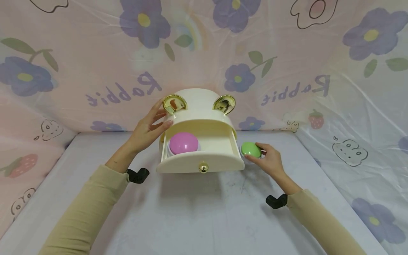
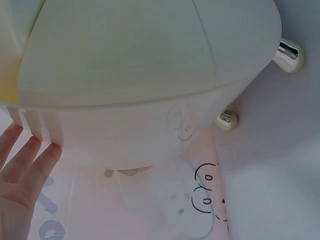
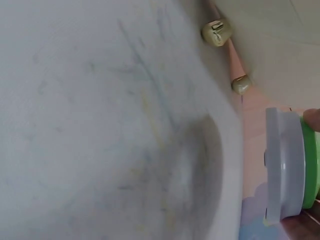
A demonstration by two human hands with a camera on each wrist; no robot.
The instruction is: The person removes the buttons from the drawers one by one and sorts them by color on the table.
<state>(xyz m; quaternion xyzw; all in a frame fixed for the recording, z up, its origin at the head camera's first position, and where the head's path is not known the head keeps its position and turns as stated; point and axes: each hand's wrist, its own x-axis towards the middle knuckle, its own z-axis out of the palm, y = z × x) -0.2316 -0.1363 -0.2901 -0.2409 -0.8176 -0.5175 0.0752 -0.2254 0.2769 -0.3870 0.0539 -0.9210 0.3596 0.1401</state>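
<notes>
One green button (image 1: 251,149) with a white base (image 3: 286,165), held up off the table (image 1: 197,219), just right of the white box (image 1: 199,94). Looks light, hard and smooth, so maybe a bit slippery on the shiny green top. Not likely to squash; might crack if dropped. Best to hold by the round rim, thumb on one side and fingers across. Pinched that way by the right hand (image 1: 269,159), with a full grip, coming from the near right of the box in a tan sleeve (image 1: 322,219). At the box's left side, near a gold ear (image 1: 174,103), the left hand (image 1: 148,127), fingertips on the box, fingers long and spread, holding nothing up. In the box's pulled-out drawer (image 1: 181,164), on the left, one pink button (image 1: 183,143).
</notes>
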